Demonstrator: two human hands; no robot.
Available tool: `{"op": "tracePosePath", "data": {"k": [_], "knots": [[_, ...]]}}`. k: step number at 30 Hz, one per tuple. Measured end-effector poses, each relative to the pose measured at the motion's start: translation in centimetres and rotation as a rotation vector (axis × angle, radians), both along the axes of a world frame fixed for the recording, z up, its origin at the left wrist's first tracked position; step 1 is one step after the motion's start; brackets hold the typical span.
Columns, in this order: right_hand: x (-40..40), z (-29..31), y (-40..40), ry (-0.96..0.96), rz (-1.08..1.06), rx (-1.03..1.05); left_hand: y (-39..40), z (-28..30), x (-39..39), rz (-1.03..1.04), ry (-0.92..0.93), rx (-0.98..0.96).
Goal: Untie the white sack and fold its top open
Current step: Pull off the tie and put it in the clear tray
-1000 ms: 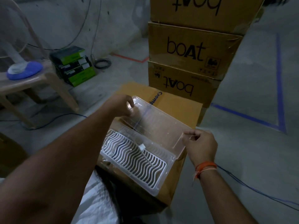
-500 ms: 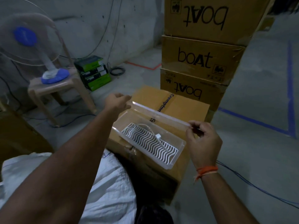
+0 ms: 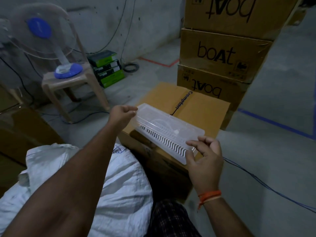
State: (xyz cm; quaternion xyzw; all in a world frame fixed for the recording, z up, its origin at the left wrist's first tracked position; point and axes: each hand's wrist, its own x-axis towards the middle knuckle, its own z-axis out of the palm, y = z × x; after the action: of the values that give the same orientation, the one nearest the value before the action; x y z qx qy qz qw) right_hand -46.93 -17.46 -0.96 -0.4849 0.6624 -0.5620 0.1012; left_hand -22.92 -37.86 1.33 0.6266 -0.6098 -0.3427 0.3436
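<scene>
Head view. Both hands hold a clear plastic tray with a white wavy-slotted insert, tilted above a closed cardboard carton. The left hand pinches the tray's far-left corner between thumb and curled fingers; the right hand pinches its near-right end, thumb below and fingertips on the rim. The hands are well apart, one at each end. The white sack lies on the floor at lower left, under the left forearm and just beside the carton's near-left side; its bunched top points left, and whether a tie remains there cannot be told. Risk, as judged: both hands are occupied, so the sack stays untouched until the tray is set down; the light two-point pinch could let the tray slip, or the loose insert slide out.
</scene>
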Motion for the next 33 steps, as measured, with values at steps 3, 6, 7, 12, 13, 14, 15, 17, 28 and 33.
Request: {"op": "tracePosePath", "data": {"k": [3, 6, 7, 12, 13, 14, 15, 17, 28, 33], "knots": [[0.6, -0.7, 0.7, 0.046, -0.004, -0.009, 0.1, -0.6, 0.3, -0.012, 0.002, -0.003], [1.1, -1.3, 1.4, 0.075, 0.008, 0.010, 0.2, -1.2, 0.7, -0.034, -0.003, 0.003], [1.2, -1.5, 1.6, 0.078, 0.014, 0.025, 0.3, -1.2, 0.7, -0.046, -0.005, 0.005], [1.4, -2.5, 2.2, 0.067, 0.033, 0.095, 0.9, -1.1, 0.7, -0.059, 0.046, 0.050], [1.3, -2.5, 2.2, 0.064, 0.029, 0.102, 0.9, -1.2, 0.8, -0.060, 0.048, 0.057], [1.2, -2.6, 2.2, 0.060, 0.026, 0.112, 0.9, -1.2, 0.9, -0.059, 0.045, 0.068], [1.0, -2.6, 2.2, 0.052, 0.023, 0.125, 1.0, -1.2, 1.0, -0.056, 0.046, 0.077], [0.7, -2.4, 2.1, 0.025, 0.032, 0.153, 1.2, -1.2, 1.1, -0.059, 0.052, 0.093], [-1.5, -3.0, 0.9, -0.302, -0.016, 0.225, 1.4, -1.6, 0.6, -0.066, 0.057, 0.099], [-1.4, -3.5, 0.4, -0.462, 0.013, 0.225, 1.5, -0.8, 0.3, -0.082, 0.045, 0.093]]}}
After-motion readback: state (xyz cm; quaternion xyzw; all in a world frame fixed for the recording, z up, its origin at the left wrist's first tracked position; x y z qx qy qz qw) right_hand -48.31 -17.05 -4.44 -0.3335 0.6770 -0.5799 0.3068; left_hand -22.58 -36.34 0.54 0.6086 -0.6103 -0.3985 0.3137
